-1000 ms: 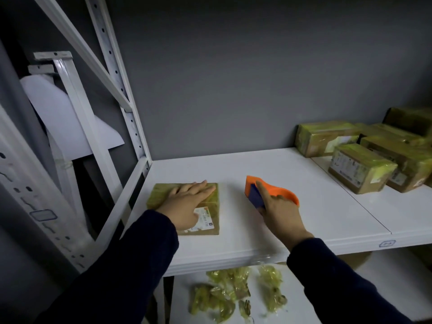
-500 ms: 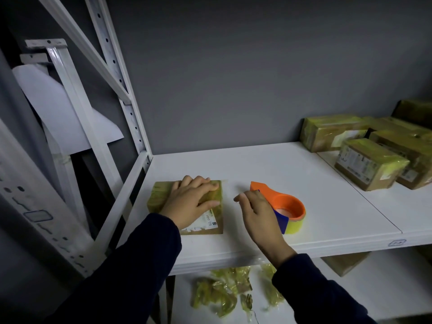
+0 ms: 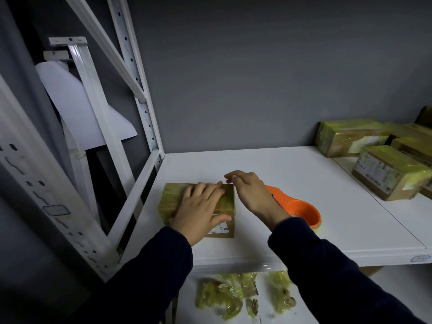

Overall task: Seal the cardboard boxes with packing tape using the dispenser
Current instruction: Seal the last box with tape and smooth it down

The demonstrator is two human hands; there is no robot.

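Change: the right hand [image 3: 250,190] had left the tape dispenser [image 3: 301,211] and come left to the cardboard box [image 3: 168,202]; the left hand [image 3: 201,211] had stayed on top of the box.
Rack frame [image 3: 138,90]: white perforated uprights and braces stood at the far left.
White sheet [image 3: 77,106]: it leaned behind the frame.
Cardboard box: it lay on the white shelf [image 3: 280,164], near its left front edge, wrapped in yellowish tape, with a label showing at its near right.
Left hand: it lay flat on the box top, fingers spread, thumb toward the near right.
Right hand: its fingers were loosely bent over the box's far right corner; whether they pinched any tape could not be told.
Tape dispenser: orange, it lay on the shelf just right of the right wrist, partly hidden by it.
Tape scraps [image 3: 224,295]: crumpled yellowish pieces lay on the lower shelf, near.
Taped boxes [image 3: 388,171]: several sat grouped at the far right.
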